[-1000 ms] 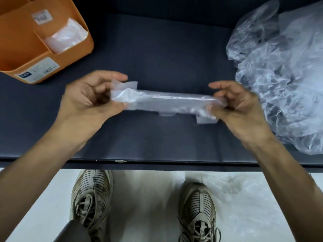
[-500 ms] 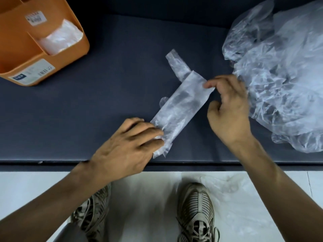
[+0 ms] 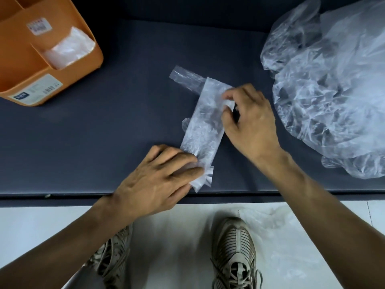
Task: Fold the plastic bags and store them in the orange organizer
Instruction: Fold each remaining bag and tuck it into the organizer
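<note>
A clear plastic bag (image 3: 203,124), folded into a long strip, lies slanted on the dark table (image 3: 129,105). Its handle sticks out at the far end. My left hand (image 3: 158,180) presses the near end of the strip flat with straight fingers. My right hand (image 3: 250,119) pinches the strip's right edge near the far end between thumb and fingers. The orange organizer (image 3: 48,61) stands at the far left, with a folded clear bag (image 3: 68,49) in one of its compartments.
A big heap of crumpled clear plastic bags (image 3: 331,84) covers the right of the table. The table's front edge (image 3: 145,195) runs just below my left hand. Beyond it are a pale floor, my two shoes and another clear bag (image 3: 277,224) on the floor.
The strip, held in the air a second ago, now lies on the table. My left hand presses its near end, and my right hand has shifted from the far tip to the right edge.
</note>
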### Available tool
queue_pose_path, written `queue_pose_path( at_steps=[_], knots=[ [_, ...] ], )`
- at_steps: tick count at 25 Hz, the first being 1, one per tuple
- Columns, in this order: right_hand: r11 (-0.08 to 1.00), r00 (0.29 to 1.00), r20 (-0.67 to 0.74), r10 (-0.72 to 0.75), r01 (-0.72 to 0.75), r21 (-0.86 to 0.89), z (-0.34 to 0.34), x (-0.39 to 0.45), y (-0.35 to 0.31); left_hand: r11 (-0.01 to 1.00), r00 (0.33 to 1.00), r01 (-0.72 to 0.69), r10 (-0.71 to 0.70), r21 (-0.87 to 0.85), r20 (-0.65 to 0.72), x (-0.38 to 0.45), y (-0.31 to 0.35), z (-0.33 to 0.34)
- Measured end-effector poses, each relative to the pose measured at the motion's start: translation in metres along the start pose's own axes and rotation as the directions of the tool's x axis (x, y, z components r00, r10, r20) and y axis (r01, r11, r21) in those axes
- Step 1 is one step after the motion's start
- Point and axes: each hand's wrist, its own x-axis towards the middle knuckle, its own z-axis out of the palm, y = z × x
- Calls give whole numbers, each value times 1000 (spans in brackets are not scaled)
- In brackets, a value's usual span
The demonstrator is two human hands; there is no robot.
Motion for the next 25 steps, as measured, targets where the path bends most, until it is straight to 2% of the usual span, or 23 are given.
queue_pose_path(
  at_steps=[4, 6, 9, 11, 13, 16, 19, 22, 24, 25],
  knots=[
    [974, 999, -23, 40, -34, 225, -21, 12, -15, 990, 986, 129, -134, -63, -98, 7, 4, -2],
    [958, 997, 54, -55, 38, 283, -34, -21, -33, 978, 974, 188, -197, -87, -115, 12, 4, -5],
    [973, 966, 229, -122, 71, 219, -28, -77, -51, 962, 966, 238, -249, -133, -74, 18, 4, -9],
    [973, 976, 212, -55, 5, 230, -14, -92, -48, 935, 951, 293, -307, -201, -41, 21, 4, -11],
    [940, 983, 174, 60, -115, 323, -8, -92, -43, 851, 903, 400, -430, -340, -14, 21, 0, -14],
    [868, 952, 211, 223, -292, 401, -7, -81, -39, 732, 829, 495, -560, -468, 2, 17, -6, -17],
    [845, 917, 280, 285, -378, 379, -7, -68, -38, 622, 744, 586, -667, -519, 40, 20, -6, -16],
    [863, 909, 263, 324, -398, 311, -4, -59, -38, 602, 707, 631, -706, -490, 45, 27, -3, -15],
    [933, 946, 153, 284, -310, 182, -2, -58, -42, 611, 704, 651, -707, -450, 59, 31, -3, -14],
    [967, 972, 86, 220, -229, 116, -1, -60, -43, 634, 719, 649, -692, -421, 66, 32, -3, -13]
  ],
)
